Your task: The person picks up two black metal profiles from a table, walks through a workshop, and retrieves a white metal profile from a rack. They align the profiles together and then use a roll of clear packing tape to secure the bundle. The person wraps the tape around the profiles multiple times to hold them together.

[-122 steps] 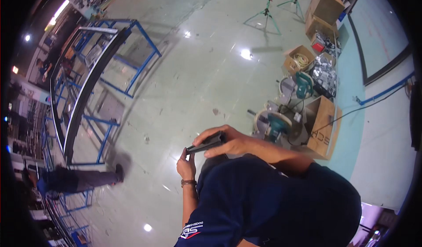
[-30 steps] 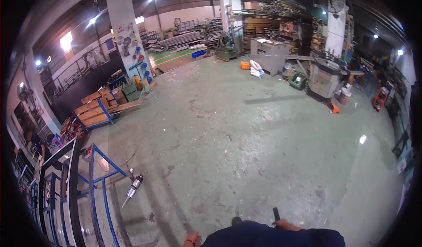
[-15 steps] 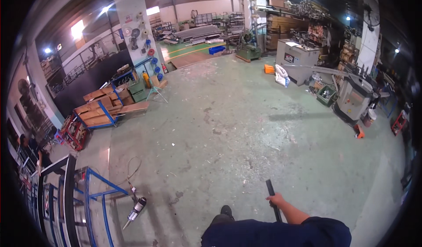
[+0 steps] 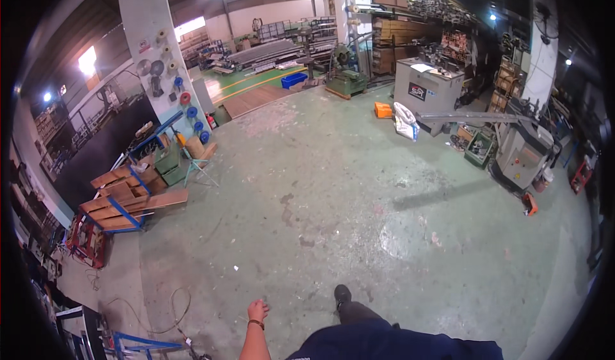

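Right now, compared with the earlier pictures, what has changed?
The left hand has let go of the dark bar and swung forward into view. The right hand and bar have left view, so that grip cannot be judged. The camera has turned; the blue bin and white sack stay put.

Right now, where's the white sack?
In the head view's upper right, the white sack is on the floor, just right of an orange object, by the grey cabinet.

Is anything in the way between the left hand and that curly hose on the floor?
Nothing that I can see stands between the left hand and the curly hose, which lies on the floor to the hand's left.
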The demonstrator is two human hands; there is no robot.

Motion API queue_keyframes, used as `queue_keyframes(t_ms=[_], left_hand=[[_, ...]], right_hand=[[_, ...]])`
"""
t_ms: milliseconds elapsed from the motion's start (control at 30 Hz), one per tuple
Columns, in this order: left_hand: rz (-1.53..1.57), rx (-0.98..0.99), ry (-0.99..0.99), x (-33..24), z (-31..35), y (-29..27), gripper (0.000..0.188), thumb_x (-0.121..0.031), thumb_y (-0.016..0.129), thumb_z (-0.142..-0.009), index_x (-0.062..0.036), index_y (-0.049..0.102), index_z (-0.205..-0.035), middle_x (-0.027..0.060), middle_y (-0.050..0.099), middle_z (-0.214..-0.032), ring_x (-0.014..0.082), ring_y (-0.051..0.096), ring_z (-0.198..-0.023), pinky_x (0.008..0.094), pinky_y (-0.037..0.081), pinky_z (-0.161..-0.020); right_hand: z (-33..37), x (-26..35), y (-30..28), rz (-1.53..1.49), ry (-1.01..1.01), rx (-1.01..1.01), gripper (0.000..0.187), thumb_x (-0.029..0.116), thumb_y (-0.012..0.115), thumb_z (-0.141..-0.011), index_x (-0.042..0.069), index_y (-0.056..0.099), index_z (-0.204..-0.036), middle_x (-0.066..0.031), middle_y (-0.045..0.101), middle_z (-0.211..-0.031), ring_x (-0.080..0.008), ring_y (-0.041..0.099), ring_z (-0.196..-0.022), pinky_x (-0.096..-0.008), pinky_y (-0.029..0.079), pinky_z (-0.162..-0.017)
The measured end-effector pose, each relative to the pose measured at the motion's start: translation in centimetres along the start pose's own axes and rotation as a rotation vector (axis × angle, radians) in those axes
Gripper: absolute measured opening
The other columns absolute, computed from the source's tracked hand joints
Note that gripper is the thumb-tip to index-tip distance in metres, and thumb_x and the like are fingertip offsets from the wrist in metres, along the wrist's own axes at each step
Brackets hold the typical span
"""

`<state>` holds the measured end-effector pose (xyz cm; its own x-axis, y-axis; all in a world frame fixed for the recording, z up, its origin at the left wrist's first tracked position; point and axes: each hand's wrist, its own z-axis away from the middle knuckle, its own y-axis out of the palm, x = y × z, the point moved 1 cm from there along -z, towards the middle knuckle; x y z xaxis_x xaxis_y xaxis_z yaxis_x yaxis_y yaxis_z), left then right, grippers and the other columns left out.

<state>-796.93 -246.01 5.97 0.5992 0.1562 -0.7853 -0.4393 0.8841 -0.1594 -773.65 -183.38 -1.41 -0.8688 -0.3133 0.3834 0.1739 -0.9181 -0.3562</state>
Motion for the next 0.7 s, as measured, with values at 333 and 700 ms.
queue_keyframes(t_ms=[333,700], left_hand=[[-0.575,0.281,-0.307,-4.4,-9.5,14.5,0.053,-0.049,0.054,-0.099,-0.0053,0.067,-0.125,0.0132,0.075,-0.103,0.0301,0.071,-0.096,0.0456,0.055,-0.087],[-0.635,0.267,-0.299,-28.3,-40.3,23.9,0.039,-0.041,0.062,-0.096,-0.0039,0.067,-0.106,0.0146,0.072,-0.088,0.0314,0.070,-0.077,0.0454,0.055,-0.066]], right_hand=[[-21.6,58.6,-12.2,-0.294,-0.241,0.019,0.025,0.013,0.081,-0.083,0.005,0.057,-0.083,-0.0088,0.057,-0.063,-0.0219,0.057,-0.050,-0.0388,0.046,-0.045],[-36.7,95.8,-10.0,-0.280,-0.221,0.010,0.020,0.015,0.080,-0.085,0.004,0.064,-0.078,-0.0093,0.060,-0.062,-0.0216,0.058,-0.049,-0.0392,0.048,-0.046]])
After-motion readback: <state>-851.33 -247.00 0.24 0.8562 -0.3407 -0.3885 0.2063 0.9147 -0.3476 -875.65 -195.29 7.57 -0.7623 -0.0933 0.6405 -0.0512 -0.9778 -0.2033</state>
